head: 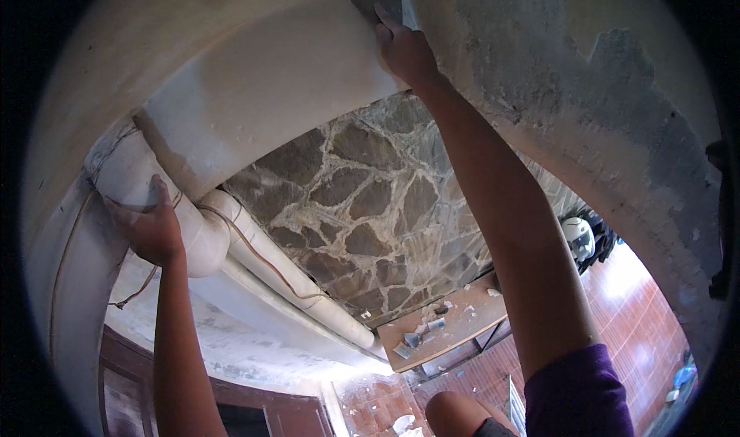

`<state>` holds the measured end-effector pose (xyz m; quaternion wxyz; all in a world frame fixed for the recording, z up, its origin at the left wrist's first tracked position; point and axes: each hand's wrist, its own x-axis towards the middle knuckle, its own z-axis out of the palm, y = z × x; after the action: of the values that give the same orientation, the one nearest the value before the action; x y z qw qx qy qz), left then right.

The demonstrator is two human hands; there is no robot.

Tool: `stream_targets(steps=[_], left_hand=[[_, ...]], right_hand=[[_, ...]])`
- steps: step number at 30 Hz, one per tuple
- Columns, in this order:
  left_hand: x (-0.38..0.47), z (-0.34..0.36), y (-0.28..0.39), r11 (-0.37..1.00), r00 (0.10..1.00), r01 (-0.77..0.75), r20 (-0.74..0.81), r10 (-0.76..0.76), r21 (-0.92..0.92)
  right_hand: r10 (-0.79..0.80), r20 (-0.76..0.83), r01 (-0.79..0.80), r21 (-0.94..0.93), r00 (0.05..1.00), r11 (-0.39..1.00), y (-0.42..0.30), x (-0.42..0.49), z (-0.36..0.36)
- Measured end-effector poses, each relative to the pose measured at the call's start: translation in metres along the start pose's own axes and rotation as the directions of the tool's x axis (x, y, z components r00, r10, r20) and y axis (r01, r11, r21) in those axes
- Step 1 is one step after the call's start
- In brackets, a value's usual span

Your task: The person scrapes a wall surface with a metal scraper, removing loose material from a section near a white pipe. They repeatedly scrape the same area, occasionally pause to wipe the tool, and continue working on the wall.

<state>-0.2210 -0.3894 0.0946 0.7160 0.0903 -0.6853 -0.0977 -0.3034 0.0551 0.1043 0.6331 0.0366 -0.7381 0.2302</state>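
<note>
My right hand (410,55) holds a wide putty knife (378,0), with one finger stretched along its dark blade. The blade lies flat at the upper corner of a pale plastered beam (277,78), where a lighter strip shows along its edges. My left hand (147,229) grips the curved end of a thick white pipe (130,168) at the beam's left end, thumb on one side and fingers on the other. Parts of those fingers are hidden behind the hand. A brown cable (248,237) runs past the pipe and along a second white pipe (289,269).
Below stands a wooden table (457,333) with a scraper (412,339) and plaster flakes on it. Behind is a stone-clad wall (364,200). Peeling plaster marks the right wall (624,119). A white helmet (578,237) sits farther off; debris (403,423) litters the tiled floor (636,321).
</note>
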Motion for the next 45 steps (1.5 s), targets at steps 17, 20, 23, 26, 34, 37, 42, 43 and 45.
stream_targets(steps=[17, 20, 23, 26, 34, 37, 42, 43, 45], left_hand=[[-0.001, -0.004, 0.004, 0.998, 0.998, 0.055, 0.041, -0.056, 0.031], [0.000, -0.005, 0.005, 0.999, 0.997, -0.051, -0.066, 0.051, 0.004], [0.000, -0.004, 0.004, 1.000, 0.999, -0.025, -0.042, 0.026, 0.007], [-0.001, -0.002, 0.002, 1.000, 1.000, 0.012, -0.014, -0.012, 0.003], [0.000, -0.002, 0.001, 1.000, 1.000, -0.014, -0.003, 0.014, 0.009], [-0.001, -0.005, 0.002, 1.000, 1.000, 0.013, 0.010, -0.013, -0.013], [-0.001, -0.003, 0.003, 0.999, 0.999, 0.029, 0.024, -0.029, 0.021], [-0.001, -0.002, 0.002, 1.000, 1.000, 0.022, 0.012, -0.022, 0.012], [-0.001, 0.001, 0.001, 1.000, 1.000, 0.005, -0.010, -0.004, 0.013]], right_hand=[[0.084, 0.037, -0.082, -0.058, 0.996, 0.995, -0.001, 0.019, 0.004], [0.051, 0.065, -0.046, -0.074, 0.997, 0.996, 0.000, -0.004, 0.000], [0.238, 0.191, -0.228, -0.071, 0.952, 0.971, 0.014, -0.067, -0.005], [-0.131, -0.178, 0.125, -0.043, 0.975, 0.991, 0.025, -0.112, -0.001], [0.159, 0.092, -0.160, 0.000, 0.983, 0.987, -0.010, 0.004, 0.009], [0.141, 0.103, -0.140, -0.015, 0.985, 0.990, -0.009, 0.004, 0.009], [-0.098, -0.145, 0.103, 0.027, 0.985, 0.994, 0.009, -0.090, 0.007], [-0.083, -0.138, 0.084, 0.004, 0.987, 0.996, 0.010, -0.099, 0.007], [0.044, -0.035, -0.043, 0.012, 0.998, 0.999, 0.007, -0.099, 0.009]])
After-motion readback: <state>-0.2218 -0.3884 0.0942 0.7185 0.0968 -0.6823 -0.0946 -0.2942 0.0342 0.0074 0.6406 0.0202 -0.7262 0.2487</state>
